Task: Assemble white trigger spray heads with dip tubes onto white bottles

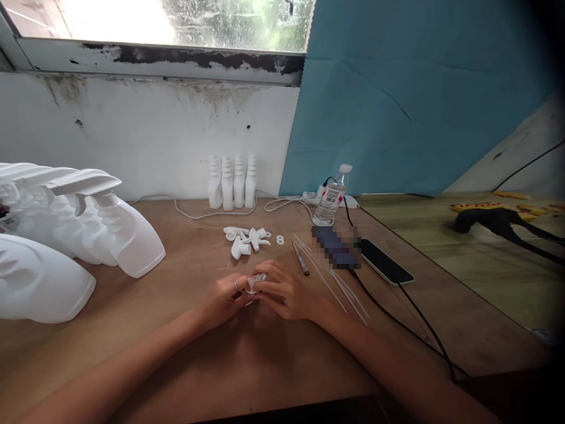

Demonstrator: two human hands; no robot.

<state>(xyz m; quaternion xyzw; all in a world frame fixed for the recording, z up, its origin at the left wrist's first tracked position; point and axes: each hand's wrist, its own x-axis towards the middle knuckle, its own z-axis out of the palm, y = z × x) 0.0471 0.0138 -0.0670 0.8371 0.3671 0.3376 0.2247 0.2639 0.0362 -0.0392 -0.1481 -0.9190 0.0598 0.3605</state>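
My left hand (226, 299), with a ring on one finger, and my right hand (285, 290) meet low over the table's near half. Between their fingers they pinch a small white plastic part (252, 285), mostly hidden, that resembles a sprayer piece. Just beyond them lies a loose pile of white trigger sprayer parts (246, 240). Two small white rings (280, 239) rest beside that pile. To the right of the rings lies a pen-like tool (301, 259), alongside several thin white tubes (344, 288).
White spray bottles (136, 238) crowd the table's left side. Several slim white bottle shapes (232, 182) stand by the wall. A clear water bottle (331, 197), a power bank-like pixelated object (338, 250) and a phone (386, 262) with black cables occupy the right side.
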